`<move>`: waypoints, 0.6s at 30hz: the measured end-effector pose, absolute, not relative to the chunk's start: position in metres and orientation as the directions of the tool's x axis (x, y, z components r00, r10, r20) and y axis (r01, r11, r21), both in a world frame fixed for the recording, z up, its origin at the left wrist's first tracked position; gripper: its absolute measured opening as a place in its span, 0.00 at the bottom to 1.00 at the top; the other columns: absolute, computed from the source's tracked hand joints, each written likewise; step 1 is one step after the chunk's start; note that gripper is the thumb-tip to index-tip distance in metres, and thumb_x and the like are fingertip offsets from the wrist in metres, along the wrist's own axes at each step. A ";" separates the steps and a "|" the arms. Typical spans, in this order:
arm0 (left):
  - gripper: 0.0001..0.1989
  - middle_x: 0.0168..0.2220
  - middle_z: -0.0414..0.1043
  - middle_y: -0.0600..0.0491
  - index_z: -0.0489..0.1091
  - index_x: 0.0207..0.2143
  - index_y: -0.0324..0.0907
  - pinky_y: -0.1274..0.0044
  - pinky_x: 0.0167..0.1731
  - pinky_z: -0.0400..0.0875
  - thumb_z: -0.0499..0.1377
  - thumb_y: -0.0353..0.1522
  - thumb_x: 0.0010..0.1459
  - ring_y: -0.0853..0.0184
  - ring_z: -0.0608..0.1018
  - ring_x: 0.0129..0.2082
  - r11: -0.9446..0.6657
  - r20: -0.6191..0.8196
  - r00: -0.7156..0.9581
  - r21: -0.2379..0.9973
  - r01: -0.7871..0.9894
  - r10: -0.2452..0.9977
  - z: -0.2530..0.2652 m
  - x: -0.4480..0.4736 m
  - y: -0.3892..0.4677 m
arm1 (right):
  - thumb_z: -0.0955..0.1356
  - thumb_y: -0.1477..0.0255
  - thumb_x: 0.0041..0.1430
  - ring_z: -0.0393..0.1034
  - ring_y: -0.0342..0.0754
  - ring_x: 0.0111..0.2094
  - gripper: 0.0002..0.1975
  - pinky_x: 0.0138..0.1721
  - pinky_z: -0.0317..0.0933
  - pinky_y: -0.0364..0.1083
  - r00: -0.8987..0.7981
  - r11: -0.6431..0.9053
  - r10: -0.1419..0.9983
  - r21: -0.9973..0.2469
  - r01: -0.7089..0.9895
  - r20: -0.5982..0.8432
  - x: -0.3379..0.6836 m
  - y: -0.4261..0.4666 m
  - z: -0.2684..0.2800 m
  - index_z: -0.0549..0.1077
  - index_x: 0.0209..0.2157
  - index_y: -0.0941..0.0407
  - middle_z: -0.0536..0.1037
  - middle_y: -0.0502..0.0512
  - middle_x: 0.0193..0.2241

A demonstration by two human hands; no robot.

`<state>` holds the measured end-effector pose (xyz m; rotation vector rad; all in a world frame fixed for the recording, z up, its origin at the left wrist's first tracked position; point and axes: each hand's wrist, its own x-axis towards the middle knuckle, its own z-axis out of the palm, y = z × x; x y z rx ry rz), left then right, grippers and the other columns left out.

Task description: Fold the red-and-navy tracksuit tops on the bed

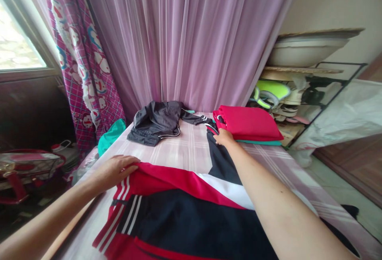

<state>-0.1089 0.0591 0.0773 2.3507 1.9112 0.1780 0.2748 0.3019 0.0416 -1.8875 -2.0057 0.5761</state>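
A red, white and dark navy jacket (191,224) with white-striped cuffs and hem lies spread across the bed in front of me. My left hand (121,167) pinches its red edge near the striped hem at the left. Farther off, my right hand (223,137) is closed on the cuff end of the jacket's dark sleeve (222,156), which stretches away from the body. Just beyond that hand sits a folded red garment (250,123). A crumpled black jacket (158,123) with white piping rests at the far side, one sleeve reaching toward my right hand.
Teal fabric (112,136) hangs at the bed's left corner, beside a patterned curtain (86,61). Purple curtains (176,37) close off the far side. To the right stands a rack (334,97) with shoes and a large basin (307,49). Plaid bedding (179,148) covers the bed.
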 end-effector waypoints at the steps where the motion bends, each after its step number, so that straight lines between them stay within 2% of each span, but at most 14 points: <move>1: 0.23 0.44 0.80 0.53 0.75 0.44 0.49 0.73 0.49 0.68 0.44 0.46 0.63 0.61 0.79 0.45 -0.212 0.028 0.210 0.166 0.963 0.977 0.077 -0.111 0.062 | 0.70 0.70 0.53 0.77 0.55 0.31 0.12 0.33 0.68 0.49 -0.047 0.017 0.998 -0.503 0.864 -0.048 0.274 0.302 0.043 0.77 0.40 0.58 0.79 0.58 0.25; 4: 0.22 0.38 0.80 0.53 0.75 0.42 0.49 0.75 0.43 0.69 0.45 0.47 0.62 0.62 0.80 0.40 -0.187 0.016 0.187 0.150 0.971 0.982 0.080 -0.113 0.074 | 0.70 0.67 0.54 0.76 0.53 0.29 0.10 0.30 0.68 0.46 -0.016 0.004 1.000 -0.552 0.834 -0.017 0.278 0.304 0.064 0.77 0.35 0.59 0.77 0.55 0.22; 6: 0.22 0.36 0.80 0.53 0.75 0.42 0.49 0.75 0.40 0.70 0.45 0.47 0.62 0.61 0.80 0.38 -0.119 0.031 0.117 0.115 0.986 0.993 0.087 -0.110 0.087 | 0.64 0.64 0.62 0.76 0.49 0.29 0.14 0.30 0.68 0.44 0.030 0.029 0.996 -0.609 0.792 0.088 0.286 0.310 0.092 0.76 0.40 0.58 0.77 0.54 0.25; 8: 0.22 0.37 0.80 0.52 0.74 0.44 0.48 0.75 0.39 0.69 0.44 0.45 0.62 0.61 0.80 0.39 -0.033 0.073 0.026 0.088 0.996 0.997 0.093 -0.104 0.102 | 0.55 0.65 0.68 0.76 0.45 0.35 0.20 0.34 0.68 0.41 0.148 0.088 0.951 -0.693 0.715 0.272 0.299 0.320 0.124 0.72 0.49 0.57 0.78 0.55 0.34; 9: 0.23 0.38 0.80 0.52 0.74 0.45 0.48 0.74 0.39 0.69 0.44 0.45 0.62 0.60 0.80 0.39 0.012 0.091 -0.019 0.080 0.997 0.996 0.095 -0.100 0.109 | 0.52 0.67 0.69 0.76 0.43 0.37 0.21 0.35 0.68 0.40 0.219 0.123 0.911 -0.739 0.662 0.348 0.307 0.325 0.140 0.69 0.52 0.56 0.78 0.55 0.38; 11: 0.23 0.39 0.80 0.51 0.73 0.47 0.47 0.73 0.38 0.69 0.44 0.44 0.62 0.58 0.80 0.40 0.082 0.102 -0.088 0.064 0.995 0.991 0.095 -0.092 0.120 | 0.54 0.68 0.68 0.76 0.42 0.38 0.18 0.37 0.69 0.41 0.345 0.251 0.840 -0.864 0.437 0.419 0.322 0.330 0.164 0.68 0.51 0.56 0.76 0.54 0.40; 14: 0.22 0.39 0.80 0.50 0.73 0.47 0.47 0.72 0.37 0.69 0.45 0.42 0.61 0.57 0.80 0.39 0.110 0.095 -0.115 0.057 0.992 0.989 0.087 -0.085 0.124 | 0.61 0.70 0.64 0.75 0.41 0.32 0.10 0.38 0.70 0.45 0.335 0.319 0.874 -0.936 0.153 0.352 0.343 0.317 0.180 0.70 0.45 0.56 0.76 0.51 0.34; 16: 0.21 0.39 0.80 0.50 0.73 0.47 0.46 0.72 0.37 0.69 0.45 0.41 0.61 0.57 0.80 0.38 0.078 0.104 -0.085 0.070 0.994 0.991 0.080 -0.085 0.121 | 0.64 0.71 0.61 0.74 0.41 0.28 0.06 0.36 0.72 0.47 0.240 0.270 0.927 -0.957 0.105 0.288 0.353 0.292 0.179 0.70 0.39 0.56 0.76 0.49 0.31; 18: 0.21 0.38 0.80 0.50 0.74 0.46 0.46 0.72 0.38 0.70 0.46 0.39 0.59 0.58 0.80 0.38 0.017 0.118 -0.029 0.102 0.995 0.993 0.074 -0.088 0.115 | 0.67 0.70 0.58 0.73 0.42 0.25 0.05 0.33 0.72 0.47 0.163 0.193 0.963 -0.970 0.147 0.216 0.360 0.261 0.174 0.71 0.36 0.56 0.76 0.49 0.28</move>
